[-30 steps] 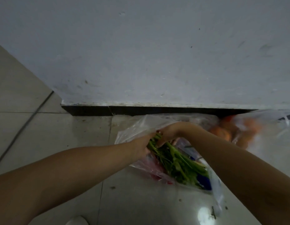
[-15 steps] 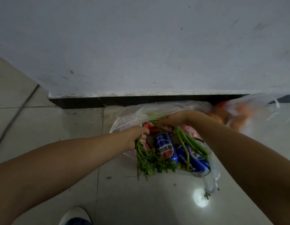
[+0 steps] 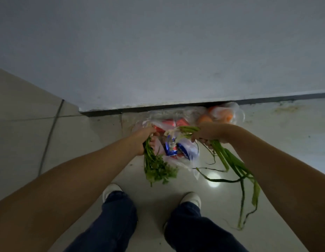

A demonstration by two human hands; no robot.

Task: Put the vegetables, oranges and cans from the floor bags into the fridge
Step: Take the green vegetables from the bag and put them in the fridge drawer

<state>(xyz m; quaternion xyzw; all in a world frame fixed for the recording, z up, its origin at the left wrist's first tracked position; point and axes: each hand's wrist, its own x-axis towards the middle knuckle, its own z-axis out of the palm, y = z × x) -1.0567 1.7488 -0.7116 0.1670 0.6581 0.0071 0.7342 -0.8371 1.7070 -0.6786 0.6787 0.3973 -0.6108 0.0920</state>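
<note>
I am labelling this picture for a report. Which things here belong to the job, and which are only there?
Job: left hand gripping coriander; right hand gripping spring onions; cans in bag; oranges.
Only there: white shoes; floor.

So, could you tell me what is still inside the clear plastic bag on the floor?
Inside the clear bag lie blue cans and red cans; crumpled plastic hides anything beneath them.
</note>
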